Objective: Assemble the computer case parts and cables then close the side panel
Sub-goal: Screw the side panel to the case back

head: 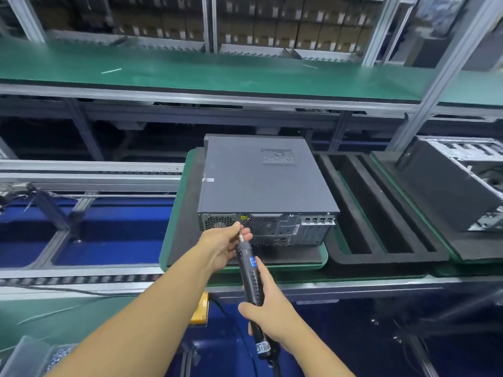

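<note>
Right hand (269,314) is wrapped round the body of the electric screwdriver (249,265), fingers curled tight. Left hand (226,246), just ahead of it, pinches the bit near its tip, thumb and fingertips closed on the metal. Computer case (288,227) lies flat directly beyond the left hand, side panel (258,180) uppermost. The bit tip meets the case's rear face at the upper edge. Black foam tray (353,258) sits right of both hands.

Green-topped workbench (190,69), grey aluminium frame (446,77), perhaps stacked cartons (272,25) behind.
</note>
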{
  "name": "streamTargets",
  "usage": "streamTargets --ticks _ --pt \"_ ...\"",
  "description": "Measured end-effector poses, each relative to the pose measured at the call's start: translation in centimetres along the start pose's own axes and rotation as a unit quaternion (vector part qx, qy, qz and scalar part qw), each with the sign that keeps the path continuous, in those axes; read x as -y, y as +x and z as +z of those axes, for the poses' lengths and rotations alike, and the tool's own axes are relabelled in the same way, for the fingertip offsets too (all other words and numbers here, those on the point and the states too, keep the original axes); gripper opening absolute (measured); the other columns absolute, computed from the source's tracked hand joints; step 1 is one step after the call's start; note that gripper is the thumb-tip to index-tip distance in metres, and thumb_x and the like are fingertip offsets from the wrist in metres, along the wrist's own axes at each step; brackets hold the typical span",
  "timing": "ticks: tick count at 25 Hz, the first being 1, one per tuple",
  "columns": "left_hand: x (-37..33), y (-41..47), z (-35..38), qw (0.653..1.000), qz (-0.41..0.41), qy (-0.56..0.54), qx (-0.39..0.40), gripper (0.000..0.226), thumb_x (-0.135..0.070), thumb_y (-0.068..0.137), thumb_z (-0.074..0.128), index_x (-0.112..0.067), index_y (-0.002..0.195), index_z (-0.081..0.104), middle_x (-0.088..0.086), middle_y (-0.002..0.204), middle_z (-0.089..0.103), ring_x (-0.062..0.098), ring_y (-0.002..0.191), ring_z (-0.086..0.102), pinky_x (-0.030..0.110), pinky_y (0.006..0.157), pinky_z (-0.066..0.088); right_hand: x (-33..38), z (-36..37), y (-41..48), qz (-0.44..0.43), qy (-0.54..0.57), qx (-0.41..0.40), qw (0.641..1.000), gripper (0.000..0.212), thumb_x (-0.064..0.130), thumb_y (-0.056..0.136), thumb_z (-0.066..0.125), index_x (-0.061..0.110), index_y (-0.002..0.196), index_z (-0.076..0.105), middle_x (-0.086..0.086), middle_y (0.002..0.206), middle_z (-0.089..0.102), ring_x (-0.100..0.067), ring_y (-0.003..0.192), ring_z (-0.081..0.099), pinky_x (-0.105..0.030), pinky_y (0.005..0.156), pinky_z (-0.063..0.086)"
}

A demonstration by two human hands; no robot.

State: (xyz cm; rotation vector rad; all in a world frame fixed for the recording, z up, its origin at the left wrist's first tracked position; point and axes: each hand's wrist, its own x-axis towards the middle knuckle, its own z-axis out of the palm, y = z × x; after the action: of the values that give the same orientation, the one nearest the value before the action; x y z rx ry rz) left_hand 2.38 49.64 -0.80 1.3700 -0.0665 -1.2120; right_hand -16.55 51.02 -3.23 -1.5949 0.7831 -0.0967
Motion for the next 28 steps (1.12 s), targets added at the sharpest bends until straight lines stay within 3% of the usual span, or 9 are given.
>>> streamTargets --ticks 5,10,14,19,25,28 --pt "-0.6 1.8 0.8 1.0 -0.009 -0.002 0.026 0.021 -0.012 0.097 0.059 -0.001 0.113 0.065 0.01 0.101 0.076 0.019 0.088 0.075 0.028 0.07 0.052 -0.1 -0.1 1.4 0.005 0.01 -0.033 0.999 0.103 0.029 0.078 0.068 0.065 0.149 0.004 0.013 0.133 0.05 -0.015 0.073 0.065 -0.024 0.064 0.057" --pt "-0.6 2.4 0.3 0.999 -0.001 -0.029 0.029 0.021 -0.011 0.097 0.058 -0.001 0.115 0.064 0.011 0.103 0.075 0.019 0.088 0.075 0.03 0.07 0.053 0.2 -0.7 2.1 -0.008 -0.003 -0.029 1.0 0.101 0.024 0.081 0.066 0.066 0.149 0.005 0.014 0.135 0.05 -0.007 0.059 0.064 -0.023 0.062 0.055" --pt "-0.7 2.6 0.0 0.999 0.003 -0.025 0.024 0.021 -0.013 0.098 0.058 -0.001 0.115 0.064 0.011 0.102 0.075 0.018 0.087 0.075 0.029 0.067 0.054 0.3 -0.5 2.7 -0.01 -0.004 -0.024 1.0 0.102 0.025 0.08 0.068 0.064 0.151 0.005 0.011 0.14 0.046 -0.007 0.065 0.064 -0.022 0.062 0.055" --pt "-1.0 2.6 0.3 1.0 0.006 -0.013 0.023 0.021 -0.013 0.096 0.061 -0.002 0.113 0.065 0.01 0.1 0.076 0.019 0.088 0.075 0.029 0.068 0.054 0.3 -0.5 2.9 -0.01 0.013 -0.023 1.0 0.102 0.024 0.079 0.068 0.063 0.151 0.006 0.005 0.137 0.048 -0.011 0.056 0.062 -0.025 0.061 0.056" --pt "-1.2 2.9 0.2 1.0 0.004 -0.017 0.026 0.021 -0.015 0.096 0.061 -0.003 0.113 0.066 0.008 0.098 0.076 0.015 0.085 0.075 0.026 0.06 0.055 0.8 -0.7 2.8 -0.012 0.013 -0.019 1.0 0.102 0.022 0.08 0.066 0.068 0.147 0.005 0.01 0.133 0.049 -0.011 0.055 0.063 -0.025 0.059 0.056" --pt "-1.5 2.9 0.2 1.0 0.001 -0.017 0.024 0.022 -0.016 0.097 0.059 -0.003 0.114 0.065 0.007 0.096 0.076 0.013 0.081 0.075 0.027 0.061 0.054 1.4 -0.7 2.6 -0.007 0.023 -0.017 1.0 0.101 0.02 0.08 0.067 0.064 0.149 0.008 0.002 0.131 0.051 -0.012 0.054 0.061 -0.027 0.057 0.056"
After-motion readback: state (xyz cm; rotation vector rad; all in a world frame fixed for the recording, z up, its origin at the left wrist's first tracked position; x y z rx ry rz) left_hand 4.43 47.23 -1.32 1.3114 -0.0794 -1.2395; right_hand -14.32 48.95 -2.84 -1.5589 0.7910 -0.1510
